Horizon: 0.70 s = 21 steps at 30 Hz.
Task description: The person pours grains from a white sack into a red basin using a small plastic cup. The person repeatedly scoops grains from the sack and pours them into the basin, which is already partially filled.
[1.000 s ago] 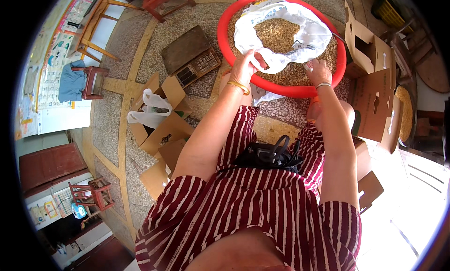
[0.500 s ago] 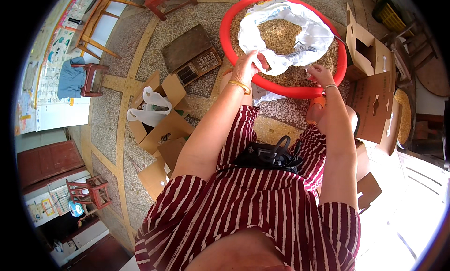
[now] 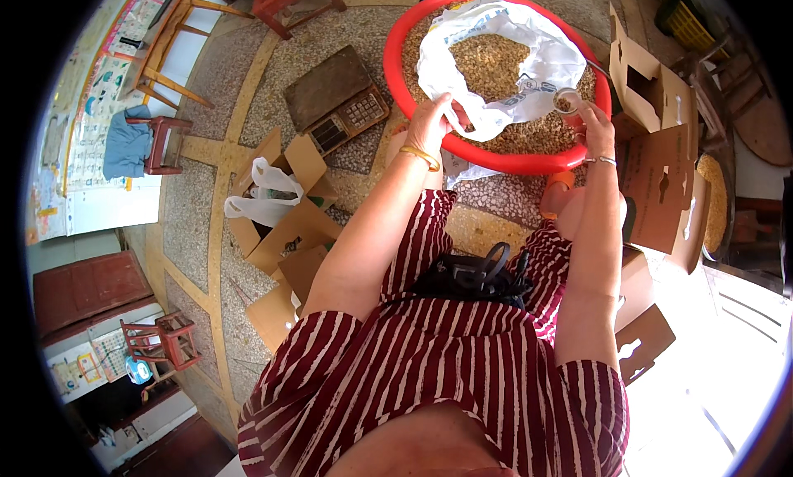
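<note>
A wide basin with a thick red rim (image 3: 395,80) holds tan, grain-like bits (image 3: 537,138). Inside it a white plastic bag (image 3: 529,27) lies with its mouth spread wide, and more of the bits show within. My left hand (image 3: 434,126) is closed on the bag's near left edge, fingers pinching the plastic. Over the basin's right side, my right hand (image 3: 596,130) is closed around a small clear cup (image 3: 567,102), its round rim facing up beside the bag. What the cup contains is too small to make out.
Left of the basin, a flat scale (image 3: 339,97) with a keypad rests on the speckled floor. Nearer me stands an open cardboard box (image 3: 285,237) with a white carrier bag (image 3: 273,180). More cardboard boxes (image 3: 657,180) stand close at the right. A red stool (image 3: 293,2) is farther off.
My right hand has moved up and right from the bag's near edge, and the clear cup now shows in it. My left hand keeps its hold on the bag.
</note>
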Tool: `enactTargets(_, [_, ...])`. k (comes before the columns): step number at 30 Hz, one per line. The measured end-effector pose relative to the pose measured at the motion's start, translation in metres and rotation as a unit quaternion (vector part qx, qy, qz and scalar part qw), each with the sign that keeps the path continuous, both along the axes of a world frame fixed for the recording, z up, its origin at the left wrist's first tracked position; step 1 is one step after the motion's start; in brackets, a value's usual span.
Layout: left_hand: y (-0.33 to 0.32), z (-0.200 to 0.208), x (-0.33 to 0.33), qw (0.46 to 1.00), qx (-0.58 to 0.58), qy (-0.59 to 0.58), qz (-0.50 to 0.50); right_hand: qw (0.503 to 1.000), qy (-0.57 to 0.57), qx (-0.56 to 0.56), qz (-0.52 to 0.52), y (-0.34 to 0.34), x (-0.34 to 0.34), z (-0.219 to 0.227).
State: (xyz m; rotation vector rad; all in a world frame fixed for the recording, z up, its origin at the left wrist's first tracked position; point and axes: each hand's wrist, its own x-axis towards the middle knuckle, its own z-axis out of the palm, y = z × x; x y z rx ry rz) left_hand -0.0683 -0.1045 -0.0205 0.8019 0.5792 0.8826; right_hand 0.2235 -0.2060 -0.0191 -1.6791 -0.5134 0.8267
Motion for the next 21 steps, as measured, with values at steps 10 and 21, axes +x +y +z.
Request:
enactTargets(10, [-0.004, 0.006, -0.006, 0.998, -0.001, 0.061, -0.026, 0.886, -0.453, 0.069, 0.067, 0.046, -0.053, 0.002])
enactTargets(21, [-0.003, 0.013, -0.013, 0.992, 0.038, 0.12, -0.032, 0.842, -0.519, 0.134, 0.058, 0.064, -0.069, -0.006])
